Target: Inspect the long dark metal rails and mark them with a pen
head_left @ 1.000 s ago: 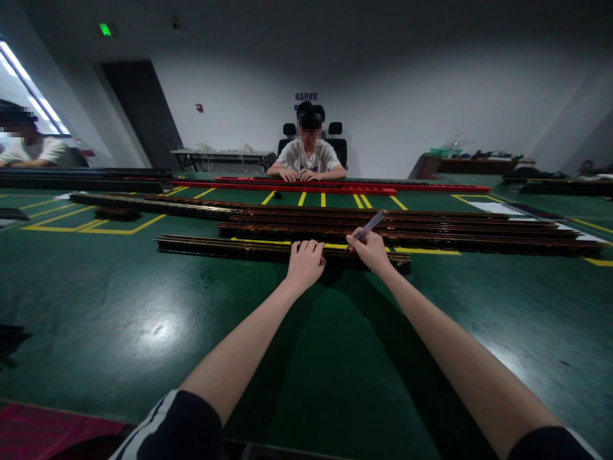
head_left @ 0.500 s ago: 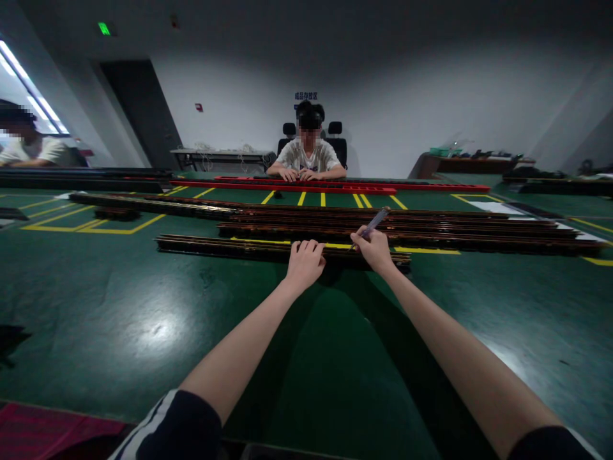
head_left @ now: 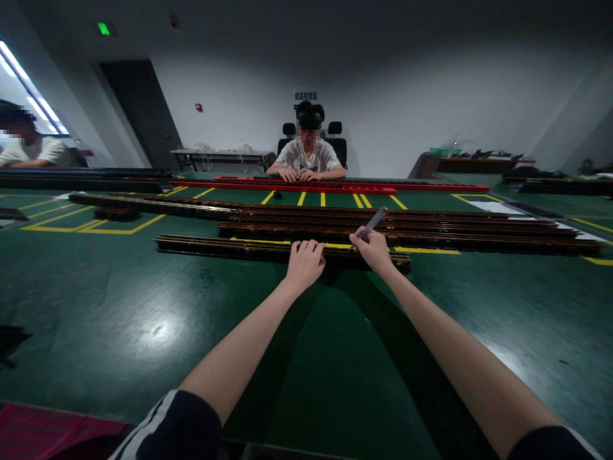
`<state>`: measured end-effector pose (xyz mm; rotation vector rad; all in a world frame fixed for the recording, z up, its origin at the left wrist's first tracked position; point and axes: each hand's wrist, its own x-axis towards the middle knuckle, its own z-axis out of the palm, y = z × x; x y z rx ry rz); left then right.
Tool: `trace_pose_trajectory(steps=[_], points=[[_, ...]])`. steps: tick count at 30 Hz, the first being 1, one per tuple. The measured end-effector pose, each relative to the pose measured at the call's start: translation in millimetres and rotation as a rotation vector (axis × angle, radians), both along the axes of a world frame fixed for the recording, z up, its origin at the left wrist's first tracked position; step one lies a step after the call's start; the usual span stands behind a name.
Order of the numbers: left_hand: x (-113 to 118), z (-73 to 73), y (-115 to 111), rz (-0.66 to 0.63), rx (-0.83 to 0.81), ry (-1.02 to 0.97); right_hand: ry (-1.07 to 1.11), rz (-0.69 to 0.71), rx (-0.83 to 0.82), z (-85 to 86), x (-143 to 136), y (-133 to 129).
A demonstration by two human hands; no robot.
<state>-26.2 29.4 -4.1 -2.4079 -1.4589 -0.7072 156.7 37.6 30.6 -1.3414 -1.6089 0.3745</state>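
A long dark metal-looking strip point(head_left: 220, 246) with gold-coloured edges lies across the green table in front of me. My left hand point(head_left: 307, 260) rests on it near its middle, with the fingers curled over the top. My right hand point(head_left: 373, 248) is closed around a pen point(head_left: 375, 220) with a clear, greyish barrel. The pen slants up to the right, and its tip points down at the strip, to the right of my left hand. Whether the tip touches the strip I cannot tell.
Behind the strip lie several similar long strips point(head_left: 454, 225), reddish brown and side by side. Long red bars point(head_left: 421, 186) lie farther off, before a seated person point(head_left: 309, 156). Yellow lines mark the green table point(head_left: 119, 306). Another person point(head_left: 36, 147) sits at the far left.
My right hand and the top of the pen have shifted very slightly to the left. The left hand stays in the same place on the strip.
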Motion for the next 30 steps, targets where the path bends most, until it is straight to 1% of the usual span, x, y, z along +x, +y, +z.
trace_pose_trajectory(steps=[6,12,21,30], points=[[0.3,0.0,-0.5,0.003,0.008,0.007,-0.012,0.003,0.020,-0.7,0.8,0.8],[1.0,1.8,-2.1,0.019,0.008,0.033,-0.030,-0.016,0.001,1.5,0.2,0.3],[0.4,2.1,-1.9,0.008,-0.003,0.027,-0.013,-0.001,0.010,0.2,-0.2,0.3],[-0.6,1.1,-0.5,0.024,-0.021,0.025,-0.036,0.060,0.007,2.1,-6.1,-1.5]])
